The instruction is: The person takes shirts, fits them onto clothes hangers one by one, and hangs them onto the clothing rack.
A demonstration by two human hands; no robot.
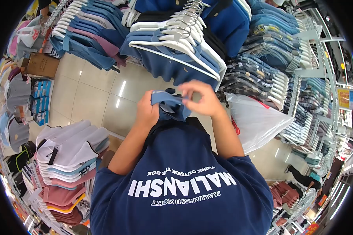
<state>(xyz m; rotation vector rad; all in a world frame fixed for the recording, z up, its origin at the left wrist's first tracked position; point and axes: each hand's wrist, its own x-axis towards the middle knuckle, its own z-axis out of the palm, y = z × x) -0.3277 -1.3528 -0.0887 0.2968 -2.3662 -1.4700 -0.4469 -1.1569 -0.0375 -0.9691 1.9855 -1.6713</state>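
In front of my chest, a blue garment is bunched up, with a paler band along its upper edge and darker folds below. It may be a collared shirt, but its full shape is hidden. My left hand is closed on its left side, thumb over the band. At the right edge, my right hand has its fingers bent and pinched on the fabric. Just beyond the hands hang blue tops on white hangers, the front hanger bar tilted down to the right.
Racks of patterned clothes stand right, above a white plastic bag. Blue and pink garments hang upper left. Light tops hang lower left. A cardboard box and blue packages sit beside the tiled floor.
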